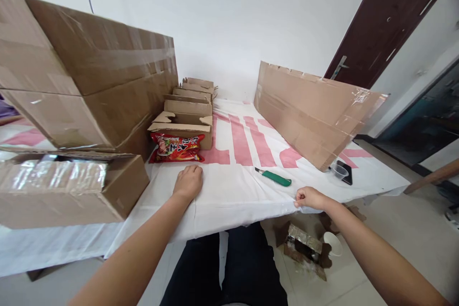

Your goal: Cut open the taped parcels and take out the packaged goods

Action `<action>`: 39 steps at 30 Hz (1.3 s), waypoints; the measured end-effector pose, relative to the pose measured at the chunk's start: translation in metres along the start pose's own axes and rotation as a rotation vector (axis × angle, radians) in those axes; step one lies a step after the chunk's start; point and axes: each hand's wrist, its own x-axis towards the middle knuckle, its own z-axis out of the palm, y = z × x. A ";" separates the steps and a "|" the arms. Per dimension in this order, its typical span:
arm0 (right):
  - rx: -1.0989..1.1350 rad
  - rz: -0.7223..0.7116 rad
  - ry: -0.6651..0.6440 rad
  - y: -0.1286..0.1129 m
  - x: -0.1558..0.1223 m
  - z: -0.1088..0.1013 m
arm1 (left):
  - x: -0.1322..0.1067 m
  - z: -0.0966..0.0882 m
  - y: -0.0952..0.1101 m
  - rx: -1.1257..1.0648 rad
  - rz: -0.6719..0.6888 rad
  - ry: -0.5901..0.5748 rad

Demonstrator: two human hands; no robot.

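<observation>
My left hand [189, 182] rests on the white cloth [229, 196] with its fingers curled in, just in front of a red snack packet [176, 147]. Its palm side is hidden, and nothing shows sticking out of it. At the table's front edge, my right hand [309, 199] pinches the hem of the cloth between thumb and fingers. A green utility knife [276, 178] lies between the hands, closer to the right one, its blade end pointing left. The packet leans against the nearest of several small open cardboard boxes [182, 128] standing in a row.
Large taped cartons [118, 57] stand at left, with an open box [64, 201] of clear-wrapped items before them. A cardboard panel [308, 110] stands upright at right. Near it are a clear plastic cup [339, 170] and a black phone [347, 177]. Scraps and a white bowl [333, 244] lie below.
</observation>
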 end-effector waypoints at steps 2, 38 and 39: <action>0.057 -0.049 0.040 0.002 -0.008 0.000 | 0.000 0.001 0.000 0.001 0.001 -0.002; -0.223 -0.316 0.599 -0.033 -0.056 0.091 | 0.003 0.010 -0.005 -0.033 0.004 0.046; -0.213 -0.315 0.624 -0.031 -0.057 0.092 | 0.003 0.010 -0.005 -0.035 0.003 0.048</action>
